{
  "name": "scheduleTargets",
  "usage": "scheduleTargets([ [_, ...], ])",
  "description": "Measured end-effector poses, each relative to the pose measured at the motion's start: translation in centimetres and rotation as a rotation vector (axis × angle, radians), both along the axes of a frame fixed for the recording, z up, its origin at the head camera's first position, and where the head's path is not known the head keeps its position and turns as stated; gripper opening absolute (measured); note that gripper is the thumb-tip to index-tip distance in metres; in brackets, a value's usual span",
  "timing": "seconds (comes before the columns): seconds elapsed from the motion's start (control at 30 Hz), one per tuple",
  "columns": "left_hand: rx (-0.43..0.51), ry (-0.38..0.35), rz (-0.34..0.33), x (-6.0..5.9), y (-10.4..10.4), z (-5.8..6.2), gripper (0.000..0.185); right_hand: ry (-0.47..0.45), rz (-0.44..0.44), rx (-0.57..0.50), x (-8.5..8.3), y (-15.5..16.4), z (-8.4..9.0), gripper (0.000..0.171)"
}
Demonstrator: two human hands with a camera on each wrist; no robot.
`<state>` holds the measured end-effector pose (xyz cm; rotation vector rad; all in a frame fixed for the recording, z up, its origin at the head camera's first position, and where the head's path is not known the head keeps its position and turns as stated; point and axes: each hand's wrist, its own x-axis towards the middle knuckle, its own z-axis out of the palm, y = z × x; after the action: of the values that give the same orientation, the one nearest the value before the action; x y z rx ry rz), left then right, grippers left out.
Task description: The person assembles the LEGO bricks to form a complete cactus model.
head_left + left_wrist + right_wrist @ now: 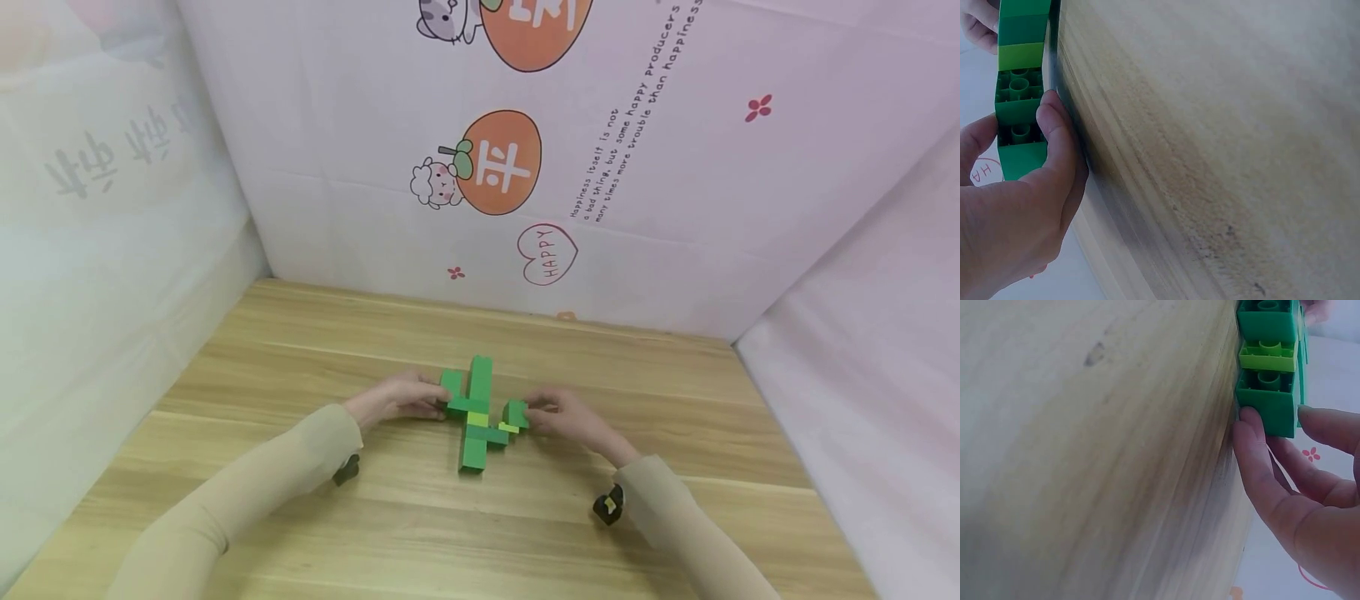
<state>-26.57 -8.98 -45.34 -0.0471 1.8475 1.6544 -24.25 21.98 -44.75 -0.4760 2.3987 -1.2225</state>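
Head view: green, yellow-banded brick cross.

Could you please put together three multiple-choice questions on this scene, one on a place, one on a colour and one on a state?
1. Where does the brick model lie?
A. On the wooden table
B. On the floor
C. In a box

2. What colour are the thin bricks among the green ones?
A. Red
B. Yellow-green
C. Blue

3. How do the hands meet the model?
A. Both rest flat, away from it
B. Only the left hand touches it
C. Each hand grips one end

Answers:
1 A: the head view shows the model lying on the wooden table.
2 B: a pale yellow-green brick sits between darker green ones.
3 C: the left hand pinches the left arm of the model, and the right hand holds the right arm, as both wrist views confirm.
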Motion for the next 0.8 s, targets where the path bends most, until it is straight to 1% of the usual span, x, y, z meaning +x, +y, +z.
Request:
scheduleTargets([
  [0.13,0.013,-0.018,0.015,0.13,-0.04,-0.03,0.027,-0.009,-0.004,0.002,0.04,0.0,0.0,0.042],
  [0.3,0.02,-0.015,0.015,0.31,0.01,0.05,0.042,-0.032,-0.008,-0.003,0.04,0.06,-0.07,0.043],
  [0.37,0.017,-0.012,0.018,0.38,0.03,0.07,0.045,-0.039,-0.01,-0.002,0.02,0.13,-0.08,0.043],
  [0.57,0.003,0.0,0.025,0.49,0.17,0.09,0.037,-0.044,-0.013,-0.002,-0.01,0.21,0.01,0.043],
  [0.8,0.005,-0.008,0.034,0.58,0.17,0.23,0.039,-0.043,-0.017,0.0,0.05,0.18,0.06,0.043],
])
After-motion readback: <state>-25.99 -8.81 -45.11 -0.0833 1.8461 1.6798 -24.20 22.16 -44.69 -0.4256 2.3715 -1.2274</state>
